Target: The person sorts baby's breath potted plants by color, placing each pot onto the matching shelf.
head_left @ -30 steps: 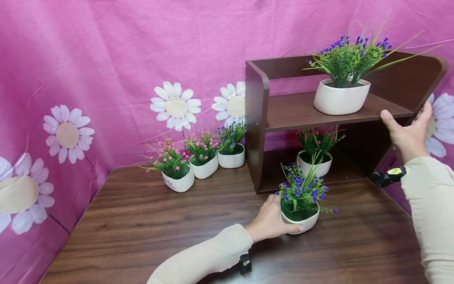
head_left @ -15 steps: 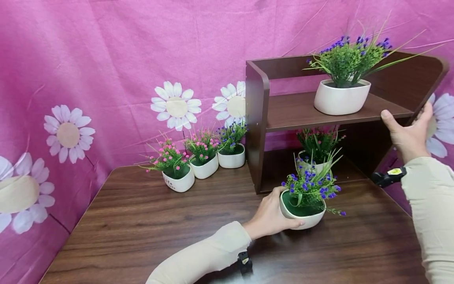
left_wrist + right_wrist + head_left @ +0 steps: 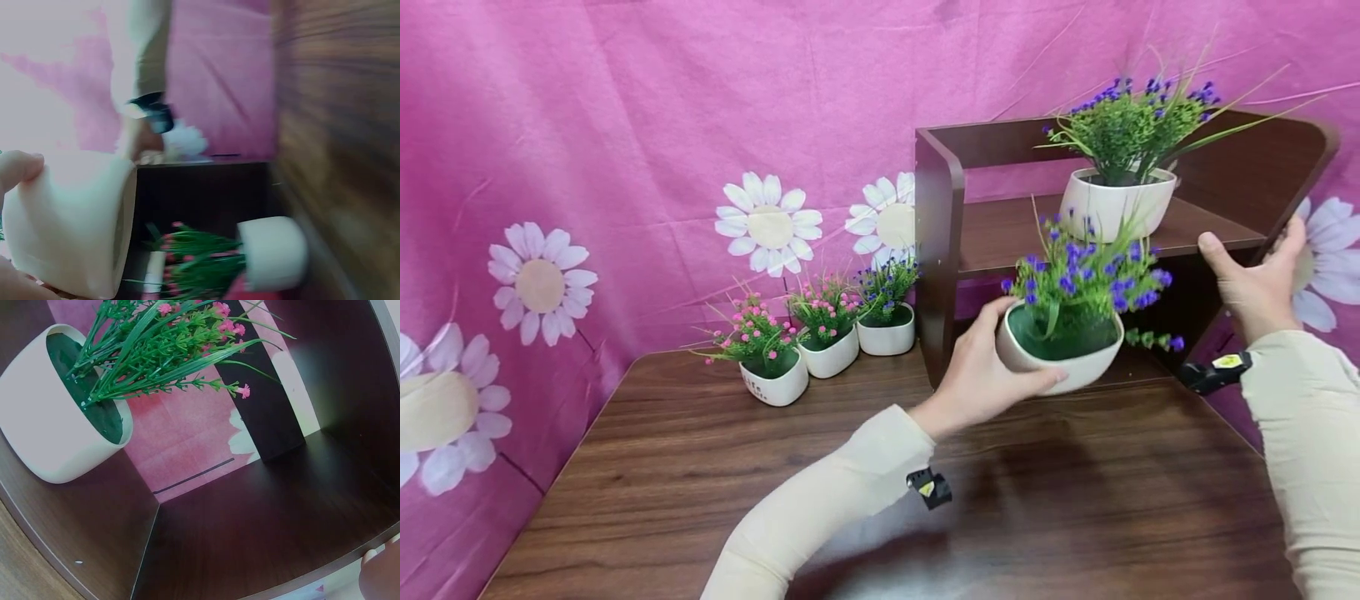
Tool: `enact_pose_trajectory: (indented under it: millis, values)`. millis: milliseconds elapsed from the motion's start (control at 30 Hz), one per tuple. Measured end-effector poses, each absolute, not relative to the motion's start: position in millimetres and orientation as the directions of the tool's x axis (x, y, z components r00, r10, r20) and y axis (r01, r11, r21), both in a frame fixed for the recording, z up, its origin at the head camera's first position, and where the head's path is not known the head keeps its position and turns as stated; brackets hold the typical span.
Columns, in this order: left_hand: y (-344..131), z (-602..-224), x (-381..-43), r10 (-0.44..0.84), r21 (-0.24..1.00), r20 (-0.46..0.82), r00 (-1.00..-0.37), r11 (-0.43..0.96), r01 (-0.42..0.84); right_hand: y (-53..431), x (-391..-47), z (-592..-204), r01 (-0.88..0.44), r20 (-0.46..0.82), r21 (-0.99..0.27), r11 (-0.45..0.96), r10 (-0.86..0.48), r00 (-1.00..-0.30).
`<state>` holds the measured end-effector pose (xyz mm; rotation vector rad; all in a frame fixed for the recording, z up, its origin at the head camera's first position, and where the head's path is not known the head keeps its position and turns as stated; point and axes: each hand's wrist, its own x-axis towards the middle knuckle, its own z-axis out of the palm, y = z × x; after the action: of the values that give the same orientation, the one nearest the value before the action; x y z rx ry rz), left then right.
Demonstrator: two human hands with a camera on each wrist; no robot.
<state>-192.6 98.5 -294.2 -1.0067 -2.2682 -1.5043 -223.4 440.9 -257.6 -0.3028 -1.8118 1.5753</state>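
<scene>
Flowers (image 3: 1082,271) of purple colour stand in the green filling (image 3: 1030,331) of the held pot (image 3: 1086,373), which is white and somewhat tilted. It is in the air above the brown table (image 3: 700,500), before the shelf unit (image 3: 938,242). The left hand (image 3: 973,379) holds it by one end: the thumb presses the near wall, the fingers go around the far side, parted only as much as the pot requires. The right hand (image 3: 1258,287) grips the shelf unit at its right side, thumb on the board's front edge, fingers at the outer face, well parted from it. The upper compartment carries the upper pot (image 3: 1114,202), also white, with a purple-flowered plant inside. In the lower compartment, the lower pot (image 3: 56,425) contains a pink-flowered plant. Left of the unit, three small pots (image 3: 833,360) stand close together on the table: two contain pink blossoms, the third, nearest the unit, purple ones.
</scene>
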Motion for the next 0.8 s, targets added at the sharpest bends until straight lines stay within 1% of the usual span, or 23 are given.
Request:
enact_pose_trajectory:
  millis: [167, 333, 433, 500, 633, 800]
  values:
    - [100, -256, -204, 0.324, 0.743, 0.579, -0.748, 0.168, 0.648, 439, -224, -258, -0.246, 0.349, -0.937, 0.250, 0.592, -0.726]
    - [106, -233, -213, 0.287, 0.729, 0.598, -0.748, 0.193, 0.657, 441, -224, -258, -0.222, 0.350, -0.934, 0.280, 0.593, -0.725]
    - [113, -227, -218, 0.274, 0.721, 0.602, -0.750, 0.216, 0.658, 443, -223, -258, -0.196, 0.353, -0.929, 0.313, 0.595, -0.722]
    - [117, -224, -222, 0.264, 0.717, 0.601, -0.754, 0.240, 0.655, 442, -222, -257, -0.207, 0.358, -0.929, 0.308, 0.595, -0.720]
    - [124, -221, -229, 0.232, 0.722, 0.582, -0.779, 0.292, 0.627, 440, -221, -257, -0.225, 0.365, -0.928, 0.298, 0.591, -0.720]
    - [131, -218, -238, 0.181, 0.743, 0.563, -0.807, 0.317, 0.589, 440, -220, -256, -0.223, 0.366, -0.927, 0.301, 0.594, -0.716]
